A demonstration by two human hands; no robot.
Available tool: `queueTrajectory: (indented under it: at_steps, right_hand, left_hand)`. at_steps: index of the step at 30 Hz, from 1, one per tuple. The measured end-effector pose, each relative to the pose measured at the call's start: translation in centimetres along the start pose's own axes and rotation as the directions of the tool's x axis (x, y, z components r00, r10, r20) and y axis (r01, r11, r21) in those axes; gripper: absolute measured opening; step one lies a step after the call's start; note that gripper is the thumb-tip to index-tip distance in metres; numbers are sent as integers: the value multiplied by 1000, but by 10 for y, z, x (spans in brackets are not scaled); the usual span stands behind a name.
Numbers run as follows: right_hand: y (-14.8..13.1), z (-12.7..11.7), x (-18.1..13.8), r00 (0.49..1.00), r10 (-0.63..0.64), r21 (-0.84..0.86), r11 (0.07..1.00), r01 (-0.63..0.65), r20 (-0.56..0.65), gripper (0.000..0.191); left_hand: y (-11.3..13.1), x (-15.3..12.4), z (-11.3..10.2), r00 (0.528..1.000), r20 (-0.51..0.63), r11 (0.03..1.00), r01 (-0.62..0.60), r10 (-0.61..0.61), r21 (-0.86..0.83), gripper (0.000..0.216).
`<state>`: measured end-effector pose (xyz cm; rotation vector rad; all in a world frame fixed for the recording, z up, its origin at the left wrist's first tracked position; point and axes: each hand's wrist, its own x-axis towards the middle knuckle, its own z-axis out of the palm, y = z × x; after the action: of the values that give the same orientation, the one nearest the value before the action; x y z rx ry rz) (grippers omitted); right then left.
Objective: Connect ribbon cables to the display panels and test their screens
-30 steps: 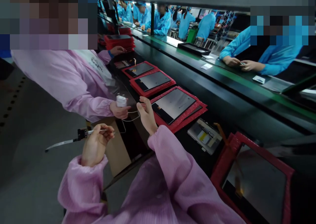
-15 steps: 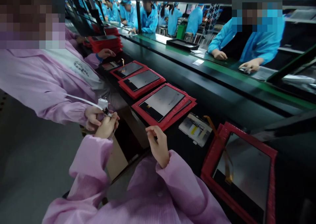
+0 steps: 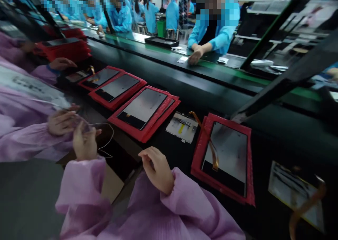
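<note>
My left hand is raised at the left, blurred, its fingers bent beside a co-worker's hand. A thin white cable comes out at its fingers and loops down to the right; whatever else lies between the two people's hands is blurred. My right hand hovers in front of the bench edge with curled fingers pressed together, and nothing shows in it. Closest to it on the bench are a screen panel on red padded wrap and a flat metal-backed part.
Another panel with an orange ribbon cable lies on red wrap at the right. More wrapped panels and a red stack line the bench leftward. A cardboard box stands below. A slanted post crosses at right.
My view has swung right, so the bench items appear further left. My left hand has lifted its fingers; the white plug no longer shows. The worker opposite has brought their hands together.
</note>
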<state>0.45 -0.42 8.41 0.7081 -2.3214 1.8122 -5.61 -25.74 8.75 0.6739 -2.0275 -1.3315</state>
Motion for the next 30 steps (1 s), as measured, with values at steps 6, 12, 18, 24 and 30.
queueTrajectory:
  at_steps: [6, 12, 18, 24, 30]
  right_hand:
    - [-20, -51, -47, 982, -45, -201, 976, 83, 186, 21]
    - [-29, -121, -129, 997, 79, -412, 908, -75, -7, 24]
    - [-15, -159, -203, 880, 20, -631, 690, -356, -474, 18]
    - [11, -169, -218, 709, 18, -617, 478, -625, -705, 26]
    - [41, -165, -206, 595, -18, -546, 422, -724, -803, 36]
  left_hand:
    - [5, -73, 3, 928, -287, 956, -276, 237, -103, 24]
    - [23, -140, 35, 566, 216, 603, -770, 796, -206, 22]
    - [43, -197, 87, 260, 543, 547, -689, 799, -475, 26]
    - [48, -235, 121, 59, 627, 488, -686, 777, -540, 22]
    - [35, -253, 137, 91, 615, 439, -781, 783, -444, 25]
